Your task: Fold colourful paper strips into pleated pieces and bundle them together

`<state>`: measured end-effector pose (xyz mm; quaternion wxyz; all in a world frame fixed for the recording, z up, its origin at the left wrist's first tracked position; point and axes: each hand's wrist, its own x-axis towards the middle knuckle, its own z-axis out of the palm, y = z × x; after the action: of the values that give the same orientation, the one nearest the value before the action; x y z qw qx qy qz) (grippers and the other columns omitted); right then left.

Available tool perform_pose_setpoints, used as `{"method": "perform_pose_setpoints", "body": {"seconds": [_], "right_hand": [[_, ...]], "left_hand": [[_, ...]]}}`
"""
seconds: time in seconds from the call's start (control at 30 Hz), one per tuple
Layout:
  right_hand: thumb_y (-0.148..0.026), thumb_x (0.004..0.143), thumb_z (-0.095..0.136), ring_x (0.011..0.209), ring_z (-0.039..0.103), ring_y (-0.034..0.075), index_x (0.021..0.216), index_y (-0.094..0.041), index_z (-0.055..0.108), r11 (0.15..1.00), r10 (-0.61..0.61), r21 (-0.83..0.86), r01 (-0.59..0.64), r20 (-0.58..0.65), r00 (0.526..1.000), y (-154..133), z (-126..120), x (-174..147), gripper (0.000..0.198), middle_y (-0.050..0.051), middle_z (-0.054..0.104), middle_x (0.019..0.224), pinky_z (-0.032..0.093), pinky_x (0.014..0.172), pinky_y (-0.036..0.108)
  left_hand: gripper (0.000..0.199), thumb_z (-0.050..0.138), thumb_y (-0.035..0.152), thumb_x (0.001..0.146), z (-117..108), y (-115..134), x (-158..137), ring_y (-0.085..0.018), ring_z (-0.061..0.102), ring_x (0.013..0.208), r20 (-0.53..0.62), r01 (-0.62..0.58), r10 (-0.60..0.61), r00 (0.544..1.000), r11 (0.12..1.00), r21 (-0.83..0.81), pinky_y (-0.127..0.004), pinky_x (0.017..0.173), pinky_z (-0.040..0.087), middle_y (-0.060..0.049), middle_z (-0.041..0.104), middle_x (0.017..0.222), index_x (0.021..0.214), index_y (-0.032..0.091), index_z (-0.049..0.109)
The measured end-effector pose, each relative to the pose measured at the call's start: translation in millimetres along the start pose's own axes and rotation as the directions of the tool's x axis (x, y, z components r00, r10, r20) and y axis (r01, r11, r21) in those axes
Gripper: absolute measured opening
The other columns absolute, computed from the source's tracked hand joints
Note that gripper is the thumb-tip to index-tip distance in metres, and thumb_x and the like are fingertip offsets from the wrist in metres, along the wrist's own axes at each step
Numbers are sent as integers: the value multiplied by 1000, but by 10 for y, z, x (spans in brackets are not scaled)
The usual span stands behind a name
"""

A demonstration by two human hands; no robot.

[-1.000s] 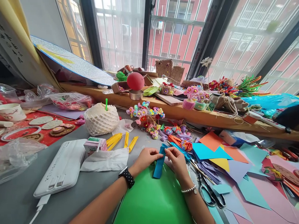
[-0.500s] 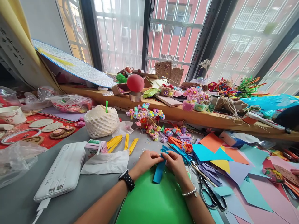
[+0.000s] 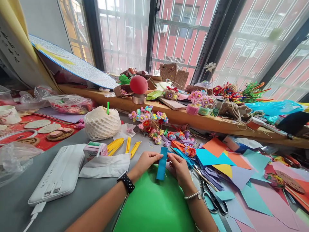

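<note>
A blue paper strip (image 3: 162, 164) stands nearly upright between my two hands, unfolded along its length. On its left edge, the thumb and finger of my left hand (image 3: 145, 162) are pinched shut. My right hand (image 3: 179, 167) has its fingertips closed at the strip's right edge, seemingly touching it. Below both hands lies a glossy green surface (image 3: 154, 203). Just beyond my right hand are more blue strips (image 3: 184, 156) and folded paper flowers (image 3: 190, 150). Several folded yellow strips (image 3: 116, 146) lie beyond my left hand.
At right, black-handled scissors (image 3: 213, 199) lie beside purple strips and coloured paper sheets (image 3: 256, 198). At left sit a white power bank (image 3: 59, 170), a small carton (image 3: 94, 150), a tissue (image 3: 106, 166) and a net-wrapped coconut (image 3: 102, 123). Crafts crowd the wooden ledge (image 3: 154, 112).
The blue strip, earlier pinched at its top by both hands and hanging down, now stands taller with its upper end above the fingers. My hands have shifted slightly apart; the view has moved slightly.
</note>
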<state>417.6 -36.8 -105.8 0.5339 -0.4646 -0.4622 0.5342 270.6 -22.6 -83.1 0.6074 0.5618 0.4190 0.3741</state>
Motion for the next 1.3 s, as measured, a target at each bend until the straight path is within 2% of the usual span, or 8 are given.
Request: {"method": "perform_pose_setpoints", "body": {"seconds": [0.07, 0.33, 0.67, 0.8, 1.0, 1.1, 1.2, 1.3], "right_hand": [[-40, 64, 59, 54, 42, 10, 78, -15, 65, 1000, -6, -29, 6, 6, 1000, 0, -1, -4, 30, 1, 54, 61, 34, 51, 21], [-39, 63, 59, 54, 43, 11, 76, -16, 65, 995, -14, -94, 15, 10, 1000, -17, 3, -8, 27, 1, 54, 61, 34, 52, 21], [-36, 58, 64, 51, 47, 10, 75, -15, 60, 996, 84, 36, -85, 45, 995, 41, 50, -2, 28, 0, 54, 60, 37, 49, 22], [-40, 62, 58, 59, 49, 14, 77, -14, 61, 999, 3, -40, -3, -2, 1000, -4, 35, 5, 30, 3, 56, 65, 37, 50, 22], [-39, 64, 58, 60, 47, 13, 67, -15, 60, 965, -162, -209, 159, 1, 987, -19, 6, 6, 24, 2, 55, 65, 35, 52, 23], [-39, 66, 56, 56, 43, 12, 62, -15, 57, 960, -195, -217, 179, -56, 979, -14, 6, 2, 25, 1, 51, 60, 33, 52, 23], [-42, 65, 55, 52, 40, 11, 65, -15, 56, 979, -130, -173, 111, -106, 986, -16, 6, -2, 27, 0, 49, 57, 32, 49, 22], [-44, 62, 57, 50, 39, 11, 66, -15, 54, 990, -57, -133, 42, -118, 991, -15, 5, -3, 29, -1, 48, 56, 29, 46, 22]], "left_hand": [[34, 54, 41, 61, -4, -17, 10, -14, 50, 63, 23, -7, 7, 1000, 1000, -7, -24, 63, 39, -3, 59, 62, 69, 9, 63], [37, 45, 43, 67, 30, -13, 3, -11, 43, 55, 7, -72, 72, 997, 970, 234, -22, 56, 36, 0, 52, 53, 58, 10, 59], [41, 41, 48, 70, 19, -83, 4, -7, 30, 48, -36, -94, 115, 993, 927, 362, -19, 44, 24, 4, 37, 48, 53, 12, 49], [42, 37, 48, 72, 19, -89, 3, -8, 36, 50, 53, -109, 96, 994, 910, 399, -19, 46, 27, 1, 48, 55, 63, 11, 55], [39, 38, 45, 73, 55, -28, -45, -9, 34, 49, 40, -202, 230, 972, 742, 639, -20, 45, 23, 3, 40, 47, 50, 14, 47], [32, 43, 42, 71, 75, 6, -59, -10, 42, 55, 37, -204, 223, 974, 797, 569, -19, 49, 30, 2, 50, 55, 58, 15, 51], [29, 42, 42, 72, 59, 31, -50, -12, 51, 60, 33, -142, 139, 990, 928, 344, -21, 55, 37, -1, 58, 68, 74, 15, 52], [31, 42, 43, 72, 10, 41, -34, -13, 53, 62, -24, -109, 120, 992, 956, 274, -22, 56, 40, -2, 58, 70, 81, 14, 51]]}}
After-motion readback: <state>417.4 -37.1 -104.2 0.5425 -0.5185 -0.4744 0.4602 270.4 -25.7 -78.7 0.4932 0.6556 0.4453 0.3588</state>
